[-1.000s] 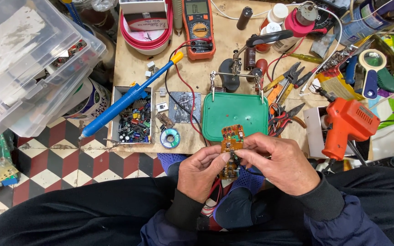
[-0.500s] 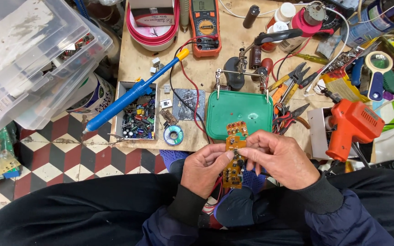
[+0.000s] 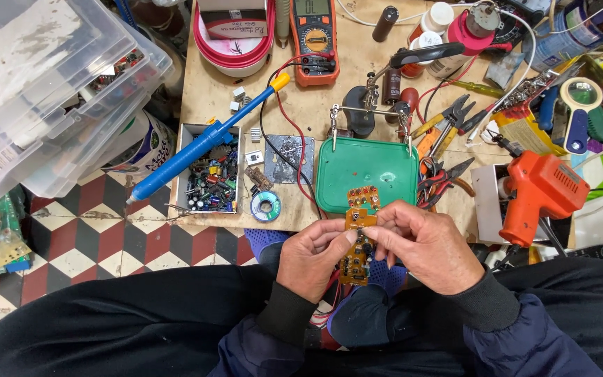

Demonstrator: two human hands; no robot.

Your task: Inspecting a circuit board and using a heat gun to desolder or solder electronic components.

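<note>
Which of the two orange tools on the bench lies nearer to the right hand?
The orange soldering gun, beside the right hand; the orange multimeter sits at the far edge.

We hold a circuit board (image 3: 357, 241) between our left hand (image 3: 313, 257) and right hand (image 3: 428, 246), over our lap at the near edge of the workbench (image 3: 207, 98). At twelve o'clock from the board, on the bench, lies a tray (image 3: 366, 172), and beyond it stands a helping-hands clamp stand (image 3: 371, 112). At ten o'clock sits a solder spool (image 3: 266, 206); just left of it is a box of components (image 3: 212, 181), with a desoldering pump (image 3: 204, 143) lying across it. A multimeter (image 3: 314, 38) lies at eleven o'clock, far back. Pliers (image 3: 448, 119) lie at one o'clock, and a soldering gun (image 3: 537, 192) at three o'clock. Stacked storage bins (image 3: 43, 91) stand off the bench at ten o'clock.
</note>
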